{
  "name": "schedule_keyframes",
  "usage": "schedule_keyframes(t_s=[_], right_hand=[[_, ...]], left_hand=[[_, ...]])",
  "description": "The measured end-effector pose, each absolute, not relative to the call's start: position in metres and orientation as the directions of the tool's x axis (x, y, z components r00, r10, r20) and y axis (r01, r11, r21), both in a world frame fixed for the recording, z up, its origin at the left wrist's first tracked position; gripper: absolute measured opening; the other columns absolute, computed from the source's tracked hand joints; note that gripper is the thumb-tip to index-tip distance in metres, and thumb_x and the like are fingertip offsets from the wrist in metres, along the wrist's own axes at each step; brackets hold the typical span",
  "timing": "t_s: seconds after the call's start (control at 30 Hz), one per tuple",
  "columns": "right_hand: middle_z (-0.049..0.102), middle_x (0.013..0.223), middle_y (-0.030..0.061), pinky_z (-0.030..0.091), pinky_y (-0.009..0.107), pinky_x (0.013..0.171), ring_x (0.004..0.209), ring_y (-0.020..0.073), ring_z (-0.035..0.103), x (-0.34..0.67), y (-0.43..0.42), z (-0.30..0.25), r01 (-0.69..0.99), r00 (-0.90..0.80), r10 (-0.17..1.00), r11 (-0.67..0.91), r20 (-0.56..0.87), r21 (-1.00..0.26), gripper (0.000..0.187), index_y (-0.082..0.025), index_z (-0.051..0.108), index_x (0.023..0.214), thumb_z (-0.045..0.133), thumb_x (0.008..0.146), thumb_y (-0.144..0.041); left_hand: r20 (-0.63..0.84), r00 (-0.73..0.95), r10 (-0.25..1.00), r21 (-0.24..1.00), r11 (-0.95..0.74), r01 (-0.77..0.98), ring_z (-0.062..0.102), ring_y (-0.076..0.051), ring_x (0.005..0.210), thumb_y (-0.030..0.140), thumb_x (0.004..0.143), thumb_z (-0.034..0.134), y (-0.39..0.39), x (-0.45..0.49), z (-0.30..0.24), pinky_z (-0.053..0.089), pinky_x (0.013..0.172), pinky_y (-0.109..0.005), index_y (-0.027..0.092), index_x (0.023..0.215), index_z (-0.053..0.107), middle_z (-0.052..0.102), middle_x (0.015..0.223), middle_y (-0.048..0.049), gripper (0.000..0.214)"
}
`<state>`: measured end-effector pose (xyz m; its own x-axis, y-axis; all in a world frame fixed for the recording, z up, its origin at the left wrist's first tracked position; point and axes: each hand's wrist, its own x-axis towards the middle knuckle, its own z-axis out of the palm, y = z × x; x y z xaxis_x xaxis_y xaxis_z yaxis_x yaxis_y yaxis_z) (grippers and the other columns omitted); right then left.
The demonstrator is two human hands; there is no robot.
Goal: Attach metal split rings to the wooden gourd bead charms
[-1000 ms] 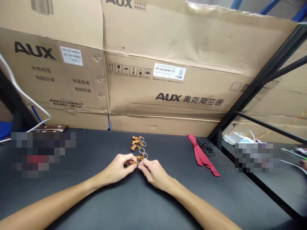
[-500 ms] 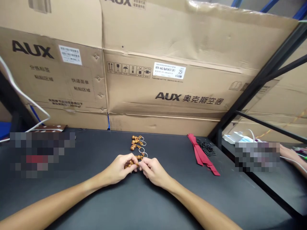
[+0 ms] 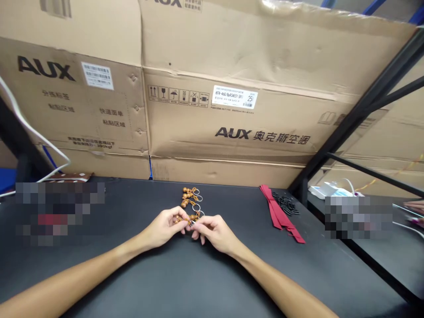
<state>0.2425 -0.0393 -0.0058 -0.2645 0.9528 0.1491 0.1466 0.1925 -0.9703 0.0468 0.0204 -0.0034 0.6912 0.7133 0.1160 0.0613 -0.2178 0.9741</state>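
Since half a second ago, the right hand (image 3: 215,232) has loosened its lower fingers, which now hang a little apart below the pinch, and both pinches have risen slightly, so a small metal piece (image 3: 192,223) shows between them near the middle of the frame. From where I watch, the left hand (image 3: 165,230) has its thumb and forefinger closed on a brown beaded charm (image 3: 179,218), partly hidden by the fingers. On the right, thumb and forefinger seem closed on the metal piece; I cannot tell whether it is a full ring. Just beyond the hands, more wooden charms (image 3: 187,203) lie in a column on the dark table (image 3: 149,282), with metal rings (image 3: 196,207) on their right side. Red straps (image 3: 280,210) and black clips (image 3: 286,204) lie right of centre, well apart from the hands. I judge the step in hand to be working the metal piece against the charm's cord. To my mind, the next move calls for a firm left pinch and small, careful turns by the right fingertips.
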Motion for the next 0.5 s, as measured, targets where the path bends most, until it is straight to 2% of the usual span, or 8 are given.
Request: schedule_keyframes(t_s=[0.13,0.23,0.37,0.5], right_hand=[[0.061,0.055,0.0000,0.039,0.020,0.050,0.047,0.0082,0.048,0.2441,-0.0422,-0.0018,0.398,-0.251,0.941,0.316,0.229,-0.861,0.034,-0.015,0.066,0.065,0.055,0.088,-0.036],[0.057,0.051,-0.0014,0.035,0.020,0.047,0.044,0.0079,0.043,0.2423,-0.0437,0.0000,0.509,-0.291,0.917,0.390,0.273,-0.768,0.036,-0.015,0.065,0.063,0.053,0.090,-0.036],[0.055,0.051,-0.0020,0.035,0.020,0.049,0.045,0.0081,0.040,0.2390,-0.0431,-0.0029,0.563,-0.339,0.885,0.462,0.318,-0.686,0.037,-0.016,0.067,0.067,0.050,0.092,-0.038],[0.056,0.056,-0.0024,0.035,0.020,0.050,0.048,0.0085,0.042,0.2401,-0.0406,-0.0080,0.536,-0.348,0.875,0.480,0.337,-0.694,0.031,-0.017,0.071,0.078,0.057,0.088,-0.042]], left_hand=[[0.104,0.694,0.713,0.959,-0.258,0.121,0.056,-0.012,0.063,0.034,0.086,0.058,0.0172,0.0465,-0.0019,0.045,0.063,-0.025,0.015,0.085,0.056,0.062,0.070,-0.0006,0.019],[0.097,0.700,0.707,0.954,-0.267,0.137,0.055,-0.012,0.063,0.032,0.084,0.059,0.0149,0.0460,-0.0006,0.044,0.063,-0.024,0.015,0.084,0.058,0.061,0.068,0.0002,0.017],[0.087,0.714,0.694,0.962,-0.245,0.121,0.055,-0.012,0.063,0.032,0.084,0.060,0.0145,0.0462,0.0001,0.043,0.063,-0.024,0.015,0.083,0.058,0.060,0.067,0.0007,0.017],[0.082,0.720,0.689,0.978,-0.196,0.076,0.054,-0.010,0.059,0.037,0.084,0.060,0.0173,0.0470,0.0012,0.043,0.060,-0.024,0.015,0.084,0.055,0.062,0.068,0.0003,0.023]])
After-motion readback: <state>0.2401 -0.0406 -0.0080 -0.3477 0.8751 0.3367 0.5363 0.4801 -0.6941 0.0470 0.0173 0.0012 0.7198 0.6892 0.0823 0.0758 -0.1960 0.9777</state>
